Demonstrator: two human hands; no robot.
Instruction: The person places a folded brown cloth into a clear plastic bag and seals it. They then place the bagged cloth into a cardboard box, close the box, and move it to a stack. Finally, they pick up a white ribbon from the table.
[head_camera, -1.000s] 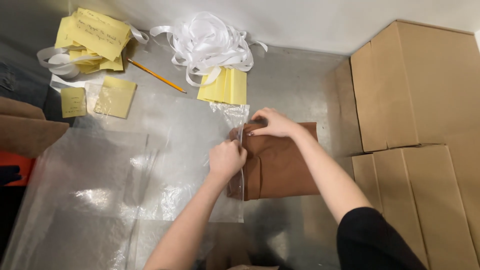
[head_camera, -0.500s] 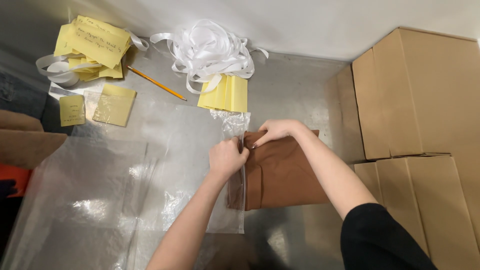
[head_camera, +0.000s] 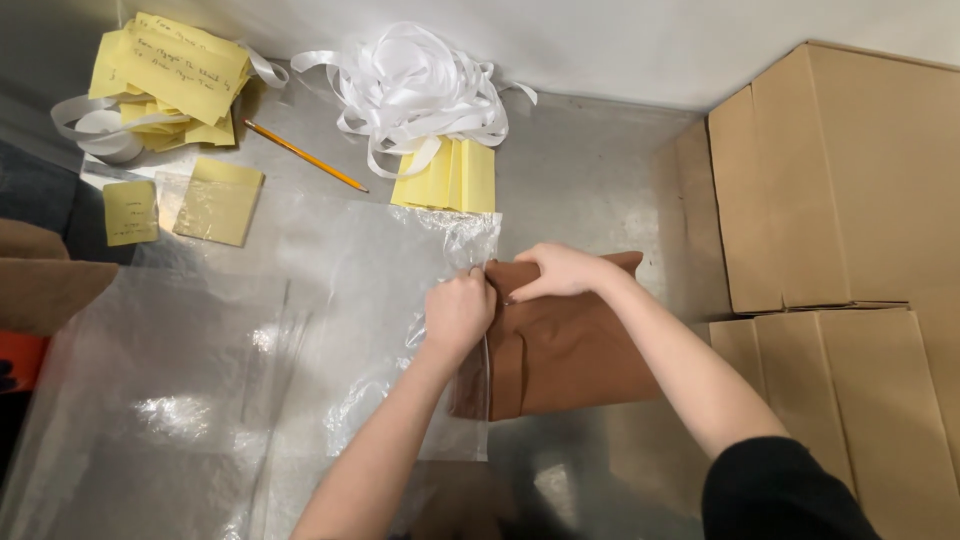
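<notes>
Bag (head_camera: 380, 300) glossy clear plastic; garment (head_camera: 570, 350) matt brown cloth; table (head_camera: 590, 190) brushed metal.

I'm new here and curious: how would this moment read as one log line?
left hand: grips clear bag edge | right hand: presses folded brown cloth | cloth: partly in bag

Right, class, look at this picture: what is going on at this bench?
A person is working a folded brown cloth into a clear plastic bag. The left hand grips the bag's open edge, and the right hand presses the cloth's top corner. Only the cloth's left edge is inside the bag.
</notes>
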